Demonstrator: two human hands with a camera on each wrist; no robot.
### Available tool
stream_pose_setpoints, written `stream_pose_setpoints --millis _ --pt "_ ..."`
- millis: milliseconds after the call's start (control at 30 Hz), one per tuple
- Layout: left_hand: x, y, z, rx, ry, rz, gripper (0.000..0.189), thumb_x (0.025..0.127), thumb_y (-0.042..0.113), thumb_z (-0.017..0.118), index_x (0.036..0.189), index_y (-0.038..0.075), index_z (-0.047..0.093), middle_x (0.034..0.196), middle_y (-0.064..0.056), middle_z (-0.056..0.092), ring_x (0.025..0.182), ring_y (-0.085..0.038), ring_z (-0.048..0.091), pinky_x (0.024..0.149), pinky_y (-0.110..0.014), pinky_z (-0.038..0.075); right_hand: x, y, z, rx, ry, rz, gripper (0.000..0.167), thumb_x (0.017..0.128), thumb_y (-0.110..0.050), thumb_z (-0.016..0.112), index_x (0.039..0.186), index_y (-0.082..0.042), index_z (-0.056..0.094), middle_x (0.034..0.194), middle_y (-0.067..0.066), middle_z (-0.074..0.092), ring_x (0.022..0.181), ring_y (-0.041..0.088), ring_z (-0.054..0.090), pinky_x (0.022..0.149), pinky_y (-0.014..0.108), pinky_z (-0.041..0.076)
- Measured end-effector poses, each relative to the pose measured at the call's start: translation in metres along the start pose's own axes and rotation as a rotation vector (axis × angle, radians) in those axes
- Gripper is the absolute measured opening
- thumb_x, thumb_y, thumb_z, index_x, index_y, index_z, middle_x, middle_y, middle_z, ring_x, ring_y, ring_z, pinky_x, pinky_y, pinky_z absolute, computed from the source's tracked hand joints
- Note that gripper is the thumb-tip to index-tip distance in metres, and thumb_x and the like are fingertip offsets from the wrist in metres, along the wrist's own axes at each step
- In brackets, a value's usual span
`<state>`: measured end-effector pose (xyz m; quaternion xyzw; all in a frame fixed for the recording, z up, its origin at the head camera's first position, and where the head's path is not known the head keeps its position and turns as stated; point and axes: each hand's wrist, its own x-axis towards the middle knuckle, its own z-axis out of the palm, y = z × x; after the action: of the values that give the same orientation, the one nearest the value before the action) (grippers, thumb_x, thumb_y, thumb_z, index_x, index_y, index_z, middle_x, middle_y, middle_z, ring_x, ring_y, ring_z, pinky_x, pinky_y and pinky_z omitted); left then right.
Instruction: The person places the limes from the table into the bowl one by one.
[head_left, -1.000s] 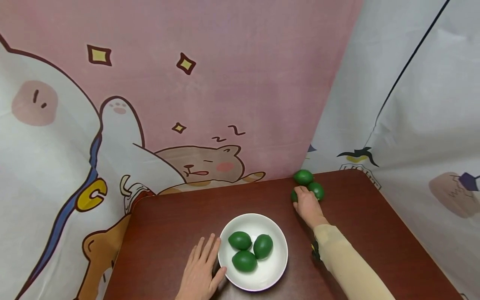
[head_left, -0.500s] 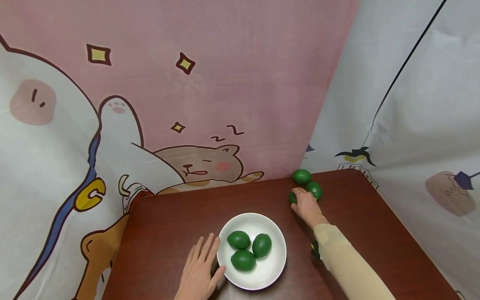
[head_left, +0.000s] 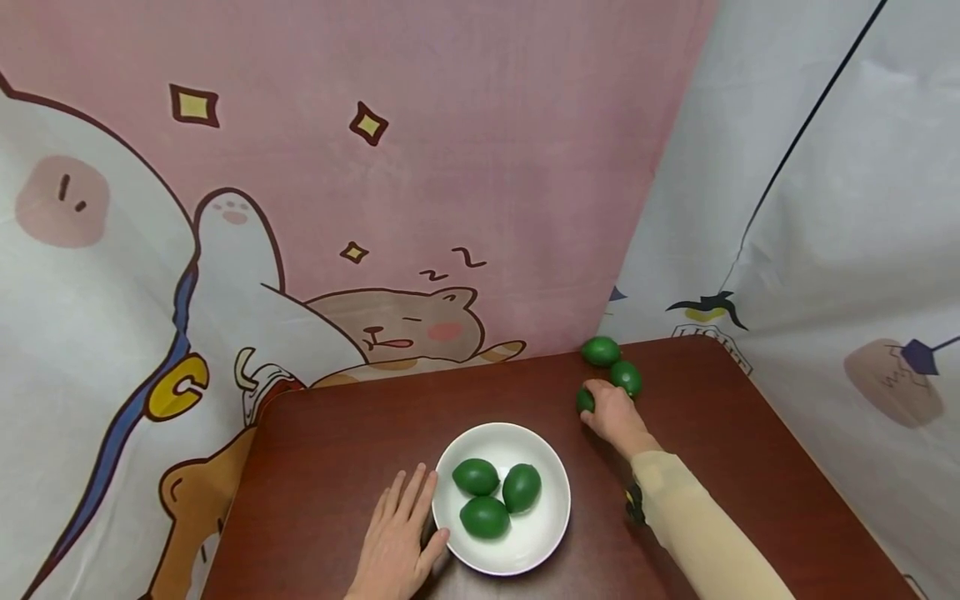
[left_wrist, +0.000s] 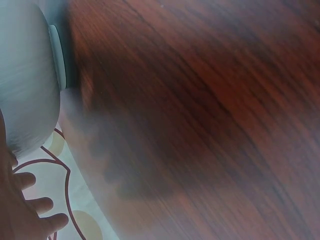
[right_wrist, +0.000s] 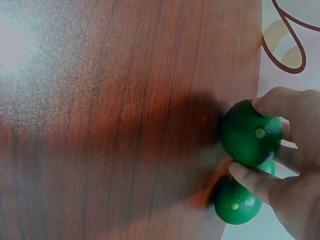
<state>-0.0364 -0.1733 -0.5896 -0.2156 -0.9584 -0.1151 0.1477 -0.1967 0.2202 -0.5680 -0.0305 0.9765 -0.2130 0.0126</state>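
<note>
Right hand [head_left: 613,417] — pinches lime [right_wrist: 246,134] | left hand [head_left: 396,540] — touches white bowl [head_left: 538,533]

Glossy dark-green lime [right_wrist: 246,134] pinched in right hand [head_left: 616,415], two oval green limes [head_left: 601,351] beside it, three green limes [head_left: 484,517] inside round white bowl [head_left: 546,527]

Held lime [right_wrist: 245,132]: between the thumb and fingers of the right hand [head_left: 617,417]. Second lime [head_left: 626,377]: on the table [head_left: 337,442], just behind and to the right of those fingers. Far lime [head_left: 601,351]: beyond the same fingers, beside the second lime, at the table's back edge. Bowl [head_left: 534,542]: on the table, right of the left hand's [head_left: 393,537] fingers, left of and in front of the right hand's. Three limes [head_left: 484,517]: in the bowl. Cloth [head_left: 525,208]: behind the table, beyond all fingers.
</note>
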Motion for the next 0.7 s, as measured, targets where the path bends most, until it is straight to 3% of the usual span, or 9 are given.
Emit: stream_pose_setpoints --millis 400,700 --pt "0.0 0.0 -0.001 -0.003 0.009 -0.004 0.079 0.095 0.051 0.063 0.16 0.013 0.04 0.164 -0.012 0.039 0.145 -0.044 0.042 0.109 -0.062 0.042 -0.007 0.004 -0.002 0.058 -0.029 0.026 0.054 0.089 -0.012 0.078 0.136 0.005 0.058 0.14 0.028 0.058 0.126 0.046 0.057 0.103 0.062 0.048" --pt "0.001 0.0 -0.003 0.002 -0.008 -0.006 0.079 0.095 0.052 0.063 0.16 0.013 0.04 0.167 -0.01 0.034 0.147 -0.043 0.039 0.111 -0.062 0.039 -0.025 0.008 -0.004 0.123 -0.006 0.03 0.055 0.089 -0.012 0.077 0.138 0.006 0.057 0.142 0.029 0.055 0.127 0.047 0.055 0.104 0.062 0.047"
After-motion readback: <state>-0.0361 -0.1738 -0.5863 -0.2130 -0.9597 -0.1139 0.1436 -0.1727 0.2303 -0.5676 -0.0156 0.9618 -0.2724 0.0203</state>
